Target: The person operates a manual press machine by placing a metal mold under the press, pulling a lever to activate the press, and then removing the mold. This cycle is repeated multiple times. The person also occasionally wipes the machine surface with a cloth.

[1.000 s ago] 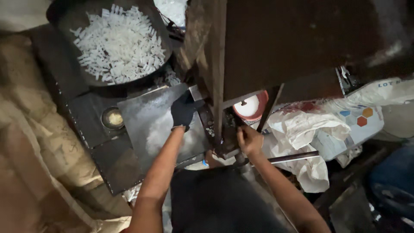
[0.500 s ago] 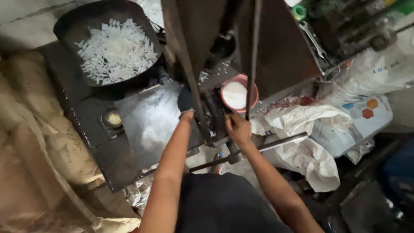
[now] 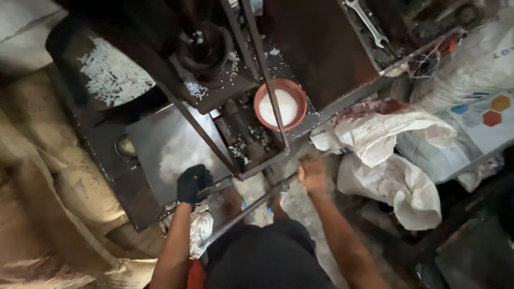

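View from above onto a metal press. Left hand (image 3: pixel 194 183), in a black glove, rests closed on the near edge of a steel tray (image 3: pixel 171 152) dusted with white powder. Right hand (image 3: pixel 312 174), bare, is clenched around a long lever (image 3: pixel 251 207) that slopes from the right down toward the near left. Far of the lever, a red bowl (image 3: pixel 280 105) of white powder sits on the press frame. A dark pan (image 3: pixel 110 77) of white pieces lies far left; white sacks (image 3: pixel 399 160) lie right.

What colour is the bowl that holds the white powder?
The bowl is reddish orange, seen in the head view.
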